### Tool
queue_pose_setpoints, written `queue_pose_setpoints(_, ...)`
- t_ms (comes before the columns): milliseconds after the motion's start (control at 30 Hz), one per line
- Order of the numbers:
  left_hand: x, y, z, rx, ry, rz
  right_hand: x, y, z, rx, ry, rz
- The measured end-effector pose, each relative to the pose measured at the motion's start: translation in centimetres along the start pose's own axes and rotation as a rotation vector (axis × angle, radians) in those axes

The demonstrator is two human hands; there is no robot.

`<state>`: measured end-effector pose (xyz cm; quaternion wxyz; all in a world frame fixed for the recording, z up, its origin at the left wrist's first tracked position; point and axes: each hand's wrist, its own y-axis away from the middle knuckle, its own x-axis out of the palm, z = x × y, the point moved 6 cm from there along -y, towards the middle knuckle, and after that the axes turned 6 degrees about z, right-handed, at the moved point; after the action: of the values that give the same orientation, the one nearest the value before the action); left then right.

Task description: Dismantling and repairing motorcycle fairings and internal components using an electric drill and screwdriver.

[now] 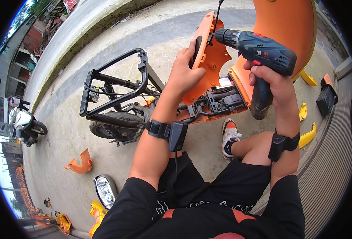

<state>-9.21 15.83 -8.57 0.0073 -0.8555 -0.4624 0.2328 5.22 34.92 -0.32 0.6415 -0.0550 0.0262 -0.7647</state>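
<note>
My right hand (274,83) is wrapped round the grip of a dark blue cordless drill (265,51). The drill's black chuck points left, at the upper part of an orange plastic panel (215,59); whether a bit touches the panel is hard to make out. On the panel's left edge, my left hand (184,71) holds it, thumb over the inner side and fingers on the outer side. Below the panel lies the partly stripped scooter (223,101), its black tube frame (118,105) bare at the rear. A larger orange body panel (285,24) stands beyond the drill.
Yellow trim pieces (308,135) and a black box-shaped part (326,97) lie at the right by a ridged shutter (323,171). Lower left are a curved orange piece (80,161), a scooter seat (105,190) and a yellow panel (98,213). Another scooter (24,125) stands far left.
</note>
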Motion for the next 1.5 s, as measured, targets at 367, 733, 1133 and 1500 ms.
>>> queue_pose_setpoints(367,-0.05,0.29,-0.64,0.024,0.006,-0.009,0.04,0.14,0.05,0.008,0.017,0.016)
queue_pose_setpoints(733,-0.13,0.35,-0.66,0.032,-0.046,-0.010,0.08,0.35,0.23,0.022,0.073,0.023)
queue_pose_setpoints(1133,-0.10,0.38,-0.75,0.044,-0.067,-0.018,0.03,0.31,0.39,0.007,0.077,0.015)
queue_pose_setpoints(1500,-0.09,0.47,-0.77,0.014,-0.021,-0.005,-0.05,0.30,0.18,0.015,0.080,0.014)
